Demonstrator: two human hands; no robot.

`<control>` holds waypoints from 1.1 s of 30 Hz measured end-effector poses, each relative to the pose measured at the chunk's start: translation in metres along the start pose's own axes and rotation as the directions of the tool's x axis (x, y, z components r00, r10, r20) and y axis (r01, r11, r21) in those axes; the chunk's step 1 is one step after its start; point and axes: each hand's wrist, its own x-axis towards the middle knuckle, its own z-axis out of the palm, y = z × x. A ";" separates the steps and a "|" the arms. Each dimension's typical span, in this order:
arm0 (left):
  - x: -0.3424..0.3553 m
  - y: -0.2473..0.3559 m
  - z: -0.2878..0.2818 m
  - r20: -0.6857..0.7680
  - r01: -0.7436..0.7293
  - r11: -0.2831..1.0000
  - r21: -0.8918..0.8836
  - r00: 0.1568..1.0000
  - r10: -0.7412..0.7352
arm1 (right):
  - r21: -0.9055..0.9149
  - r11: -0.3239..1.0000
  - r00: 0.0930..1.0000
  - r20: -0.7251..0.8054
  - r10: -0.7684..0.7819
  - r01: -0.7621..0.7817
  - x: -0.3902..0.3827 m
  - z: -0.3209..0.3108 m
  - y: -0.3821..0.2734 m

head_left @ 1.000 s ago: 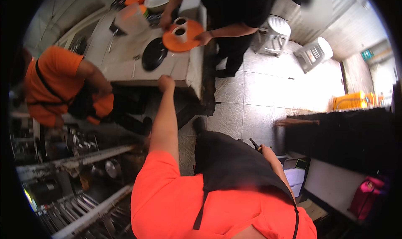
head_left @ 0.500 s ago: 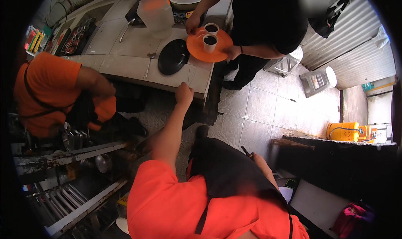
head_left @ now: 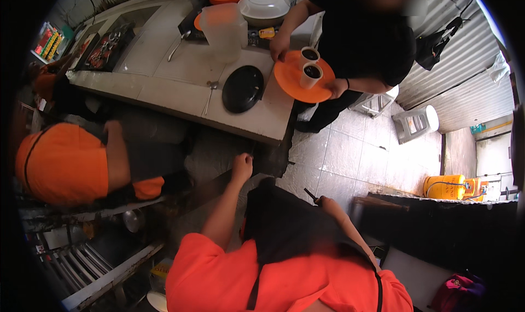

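Observation:
My left hand [head_left: 242,167] is closed just off the near edge of the tiled counter [head_left: 164,90]; what its fingers pinch is too small and dark to make out. Low beside my black apron [head_left: 295,224], my right hand [head_left: 326,204] grips a slim dark stick-like thing [head_left: 311,194]. On the counter lie a black oval plate [head_left: 243,88] and a spoon [head_left: 210,96]. Across from me a person in black holds an orange plate [head_left: 287,85] carrying two white cups [head_left: 310,77] of dark liquid.
Farther back stand a translucent pitcher [head_left: 221,39] and white bowls [head_left: 264,6]. A person in an orange shirt [head_left: 65,164] bends at the left, above a metal rack [head_left: 112,276]. Stools [head_left: 416,122] and yellow gas cylinders [head_left: 444,187] are on the right.
My left hand has drawn back from the counter's edge toward me. A thin light thing by its fingers no longer shows on the counter. The person in orange has bent lower.

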 end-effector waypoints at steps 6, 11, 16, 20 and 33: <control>-0.015 0.015 -0.008 0.122 0.007 0.975 -0.221 0.992 0.020 | -0.005 0.999 0.996 0.068 0.051 -0.051 0.007 -0.014 -0.021; -0.007 0.065 0.016 0.262 -0.176 0.965 -0.194 0.939 0.224 | -0.028 0.989 0.984 0.102 0.149 -0.147 -0.001 0.035 0.054; -0.011 0.098 0.042 0.441 -0.264 0.953 -0.148 0.845 0.303 | 0.130 0.845 0.851 0.171 0.496 -0.519 -0.062 0.071 0.095; -0.020 0.093 0.066 0.550 -0.298 0.953 -0.061 0.786 0.281 | 0.370 0.522 0.633 0.319 0.705 -0.768 -0.098 0.091 0.092; -0.139 0.113 0.126 0.737 -0.240 0.965 -0.104 0.633 0.237 | 0.720 0.479 0.790 0.156 0.593 -0.502 -0.175 0.169 0.109</control>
